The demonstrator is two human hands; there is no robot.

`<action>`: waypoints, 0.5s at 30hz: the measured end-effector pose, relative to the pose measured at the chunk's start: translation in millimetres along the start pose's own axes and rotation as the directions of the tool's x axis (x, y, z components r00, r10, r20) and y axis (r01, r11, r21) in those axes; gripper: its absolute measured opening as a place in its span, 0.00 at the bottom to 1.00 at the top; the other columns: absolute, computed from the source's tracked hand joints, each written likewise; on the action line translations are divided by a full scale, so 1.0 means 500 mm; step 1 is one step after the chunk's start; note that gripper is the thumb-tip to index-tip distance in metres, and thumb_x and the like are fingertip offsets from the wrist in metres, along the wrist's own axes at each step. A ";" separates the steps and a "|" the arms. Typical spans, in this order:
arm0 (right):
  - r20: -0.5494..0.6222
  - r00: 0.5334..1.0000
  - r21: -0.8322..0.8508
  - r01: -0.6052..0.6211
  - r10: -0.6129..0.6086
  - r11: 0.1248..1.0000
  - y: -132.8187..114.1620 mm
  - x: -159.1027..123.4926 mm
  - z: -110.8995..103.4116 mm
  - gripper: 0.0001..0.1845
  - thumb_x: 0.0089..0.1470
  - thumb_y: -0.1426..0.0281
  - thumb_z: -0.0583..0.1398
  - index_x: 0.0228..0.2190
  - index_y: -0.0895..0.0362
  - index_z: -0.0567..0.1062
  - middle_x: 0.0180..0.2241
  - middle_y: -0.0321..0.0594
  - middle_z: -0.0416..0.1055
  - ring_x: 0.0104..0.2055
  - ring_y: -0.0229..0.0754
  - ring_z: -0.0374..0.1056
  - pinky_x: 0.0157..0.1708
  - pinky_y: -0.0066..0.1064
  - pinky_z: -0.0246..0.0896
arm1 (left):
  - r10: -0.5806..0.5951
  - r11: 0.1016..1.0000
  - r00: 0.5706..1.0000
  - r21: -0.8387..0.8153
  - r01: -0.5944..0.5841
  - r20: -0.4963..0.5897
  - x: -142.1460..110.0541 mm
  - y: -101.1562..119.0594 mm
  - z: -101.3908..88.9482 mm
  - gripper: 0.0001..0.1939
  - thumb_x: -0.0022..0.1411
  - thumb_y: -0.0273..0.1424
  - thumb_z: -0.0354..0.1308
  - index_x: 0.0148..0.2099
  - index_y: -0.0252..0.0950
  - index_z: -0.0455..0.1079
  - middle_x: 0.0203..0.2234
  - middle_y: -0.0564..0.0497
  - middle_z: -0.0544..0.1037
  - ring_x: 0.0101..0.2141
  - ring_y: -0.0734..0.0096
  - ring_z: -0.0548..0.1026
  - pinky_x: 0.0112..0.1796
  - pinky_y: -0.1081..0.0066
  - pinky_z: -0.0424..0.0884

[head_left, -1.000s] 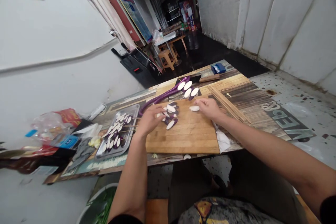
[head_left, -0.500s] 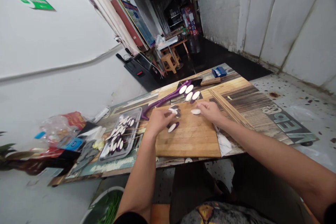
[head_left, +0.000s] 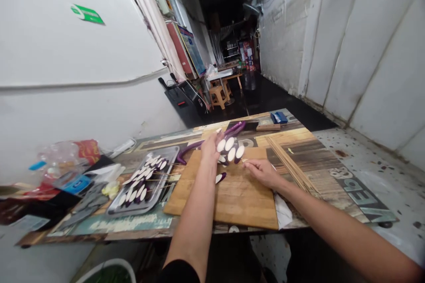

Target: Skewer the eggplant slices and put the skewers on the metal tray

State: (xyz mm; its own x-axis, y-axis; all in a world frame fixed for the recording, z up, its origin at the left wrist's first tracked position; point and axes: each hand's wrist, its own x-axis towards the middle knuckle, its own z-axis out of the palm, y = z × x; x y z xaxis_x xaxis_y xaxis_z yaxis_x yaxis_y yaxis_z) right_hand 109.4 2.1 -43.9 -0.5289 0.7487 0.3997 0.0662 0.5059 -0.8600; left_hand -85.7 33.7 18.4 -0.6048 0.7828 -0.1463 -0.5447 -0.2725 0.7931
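Observation:
My left hand (head_left: 210,145) reaches over the far edge of a wooden cutting board (head_left: 232,199), its fingers curled round a white eggplant slice. It touches a small group of purple-skinned eggplant slices (head_left: 231,150). My right hand (head_left: 261,170) rests on the board in a pinch on a thin bamboo skewer whose tip points toward those slices. One loose slice (head_left: 219,177) lies on the board between my arms. A metal tray (head_left: 173,150) to the left holds several skewered slices.
A bundle of bamboo skewers (head_left: 289,164) lies right of the board. Long purple eggplants (head_left: 234,128), a wooden-handled knife (head_left: 267,127) and a blue box (head_left: 279,117) sit at the table's far end. Plastic bags (head_left: 66,159) crowd the left. A white wall runs along the left.
The camera tilted up. My left hand moved from the slices in the board's middle to the far group. My right hand stayed near the board's right part.

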 end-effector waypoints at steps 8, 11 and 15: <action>0.000 1.000 -0.072 -0.013 0.013 0.997 -0.010 -0.002 -0.002 0.20 0.56 0.59 0.51 0.31 0.59 0.77 0.23 0.36 0.70 0.25 0.41 0.65 0.26 0.27 0.57 | -0.053 0.995 0.998 -0.085 0.050 -0.027 0.011 0.001 -0.021 0.08 0.56 0.14 0.53 0.34 0.30 0.68 0.27 0.46 0.79 0.31 0.67 0.79 0.41 0.67 0.74; -0.005 1.000 -0.088 -0.017 0.016 0.996 -0.007 -0.001 -0.003 0.19 0.56 0.59 0.52 0.32 0.58 0.77 0.30 0.38 0.74 0.32 0.45 0.69 0.31 0.29 0.60 | -0.079 0.990 0.997 -0.118 0.078 -0.008 0.011 0.006 -0.023 0.08 0.55 0.14 0.54 0.35 0.29 0.68 0.26 0.46 0.79 0.32 0.66 0.79 0.41 0.66 0.74; -0.002 1.000 -0.114 -0.024 0.023 0.993 -0.002 0.002 -0.005 0.19 0.56 0.59 0.52 0.32 0.58 0.77 0.31 0.39 0.74 0.33 0.46 0.69 0.32 0.30 0.62 | -0.139 0.979 0.989 -0.142 0.145 0.045 0.016 0.013 -0.026 0.03 0.57 0.19 0.56 0.35 0.28 0.70 0.25 0.45 0.79 0.31 0.66 0.79 0.41 0.66 0.73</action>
State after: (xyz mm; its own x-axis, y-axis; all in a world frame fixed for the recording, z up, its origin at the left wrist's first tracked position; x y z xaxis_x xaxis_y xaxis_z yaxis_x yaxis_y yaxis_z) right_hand 110.9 3.5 -42.0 -0.5251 0.7613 0.3803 0.1747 0.5337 -0.8274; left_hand -101.7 31.0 14.9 -0.4963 0.8375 -0.2289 -0.7034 -0.2333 0.6714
